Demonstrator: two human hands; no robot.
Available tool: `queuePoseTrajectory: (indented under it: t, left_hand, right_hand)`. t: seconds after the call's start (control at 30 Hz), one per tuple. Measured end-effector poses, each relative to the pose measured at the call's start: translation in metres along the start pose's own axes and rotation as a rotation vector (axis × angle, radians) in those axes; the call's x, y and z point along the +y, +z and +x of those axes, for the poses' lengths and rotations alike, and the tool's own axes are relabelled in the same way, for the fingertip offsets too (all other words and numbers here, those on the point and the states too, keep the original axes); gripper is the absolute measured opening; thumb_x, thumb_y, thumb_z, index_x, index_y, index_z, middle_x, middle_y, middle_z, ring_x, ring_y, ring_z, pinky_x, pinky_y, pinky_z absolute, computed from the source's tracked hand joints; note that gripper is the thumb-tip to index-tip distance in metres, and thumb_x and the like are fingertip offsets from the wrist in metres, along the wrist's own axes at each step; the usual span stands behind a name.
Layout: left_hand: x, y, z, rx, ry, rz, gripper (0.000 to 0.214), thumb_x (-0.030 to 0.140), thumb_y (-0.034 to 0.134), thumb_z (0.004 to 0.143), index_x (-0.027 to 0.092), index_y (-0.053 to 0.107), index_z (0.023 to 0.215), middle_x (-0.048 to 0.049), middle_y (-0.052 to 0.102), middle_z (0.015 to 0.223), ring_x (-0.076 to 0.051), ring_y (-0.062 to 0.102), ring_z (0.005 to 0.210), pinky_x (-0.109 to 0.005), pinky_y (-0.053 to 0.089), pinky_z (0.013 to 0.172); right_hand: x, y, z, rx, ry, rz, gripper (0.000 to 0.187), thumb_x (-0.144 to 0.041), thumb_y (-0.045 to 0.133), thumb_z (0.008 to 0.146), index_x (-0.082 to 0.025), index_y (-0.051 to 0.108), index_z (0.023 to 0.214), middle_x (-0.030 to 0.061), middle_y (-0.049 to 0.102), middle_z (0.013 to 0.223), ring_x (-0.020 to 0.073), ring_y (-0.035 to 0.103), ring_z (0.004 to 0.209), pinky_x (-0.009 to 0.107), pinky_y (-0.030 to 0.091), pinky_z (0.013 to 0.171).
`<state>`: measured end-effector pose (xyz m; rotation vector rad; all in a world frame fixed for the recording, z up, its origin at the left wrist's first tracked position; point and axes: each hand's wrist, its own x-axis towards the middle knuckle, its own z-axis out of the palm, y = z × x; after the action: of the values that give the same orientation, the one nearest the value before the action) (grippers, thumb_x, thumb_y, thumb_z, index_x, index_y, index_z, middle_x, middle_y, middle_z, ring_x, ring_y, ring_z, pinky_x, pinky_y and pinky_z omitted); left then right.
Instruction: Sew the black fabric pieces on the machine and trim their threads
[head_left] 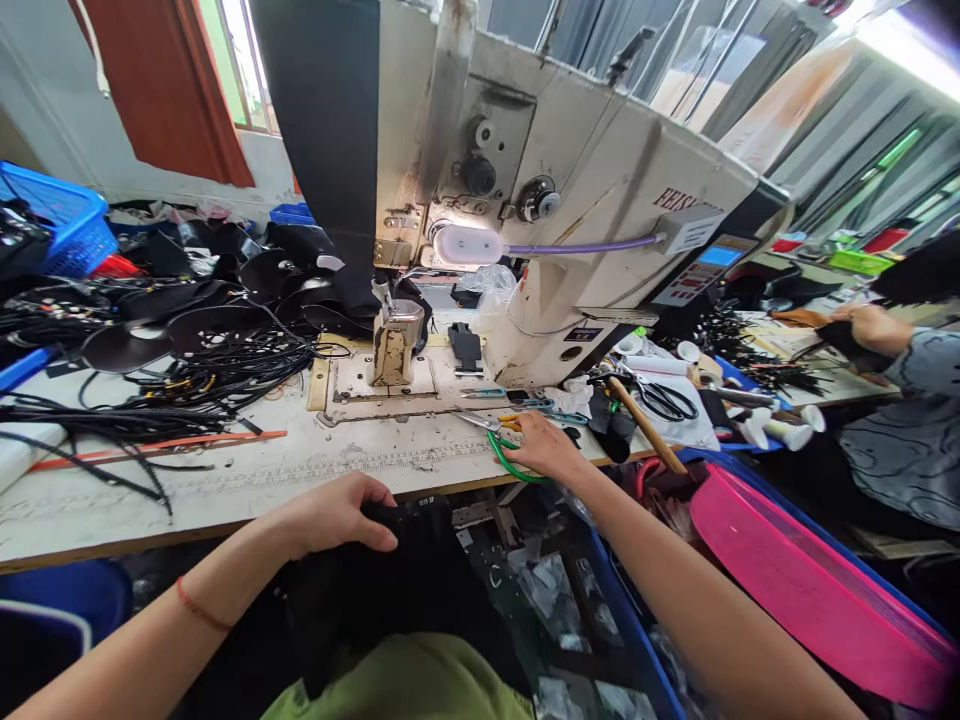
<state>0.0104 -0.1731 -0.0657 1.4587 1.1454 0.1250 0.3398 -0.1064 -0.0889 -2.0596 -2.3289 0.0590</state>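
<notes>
My left hand [341, 512] is closed on a piece of black fabric [420, 570] at the near edge of the white worktable [225, 480], over my lap. My right hand [544, 447] rests on the table to the right, its fingers curled over the green handles of a pair of scissors [506, 455] whose blades point left. Straight ahead stands a large cream post-bed sewing machine [570, 190] with its post [395, 345] and a lit lamp [466, 244].
Black cords and black cut pieces [187, 350] cover the table's left side, with a blue basket [64, 225] behind. Black scissors, a wooden-handled tool [645, 425] and white spools lie to the right. A pink bin [810, 590] stands at right. Another person's hand [870, 325] works far right.
</notes>
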Motion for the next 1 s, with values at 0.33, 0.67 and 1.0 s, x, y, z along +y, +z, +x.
queuePoseTrajectory:
  t: [0.33, 0.67, 1.0]
  left_hand:
    - [-0.012, 0.01, -0.008, 0.072, 0.036, -0.041, 0.032, 0.04, 0.072, 0.062, 0.017, 0.066, 0.084, 0.0037, 0.056, 0.069, -0.015, 0.046, 0.068, -0.025, 0.031, 0.061]
    - [-0.001, 0.012, -0.013, 0.025, 0.068, 0.018, 0.031, 0.037, 0.072, 0.061, 0.017, 0.068, 0.083, 0.0062, 0.052, 0.064, -0.013, 0.041, 0.064, -0.025, 0.029, 0.059]
    - [0.002, 0.011, -0.018, 0.053, 0.08, 0.157, 0.036, 0.039, 0.071, 0.061, 0.018, 0.071, 0.09, 0.0055, 0.054, 0.065, -0.015, 0.044, 0.066, -0.025, 0.03, 0.059]
  right_hand:
    - [-0.112, -0.02, -0.079, 0.122, -0.807, 0.615, 0.013, -0.016, 0.054, 0.091, -0.019, 0.065, 0.097, 0.0067, 0.059, 0.093, 0.0182, 0.055, 0.089, 0.03, 0.049, 0.078]
    - [-0.114, -0.02, -0.075, 0.092, -0.96, 0.546, 0.012, -0.017, 0.055, 0.092, -0.014, 0.066, 0.097, 0.0074, 0.063, 0.087, 0.0162, 0.058, 0.08, 0.025, 0.048, 0.069]
    - [-0.125, -0.037, -0.072, -0.124, -0.832, 0.5, 0.012, -0.006, 0.07, 0.078, -0.016, 0.064, 0.081, 0.0015, 0.059, 0.082, 0.014, 0.056, 0.078, 0.022, 0.044, 0.069]
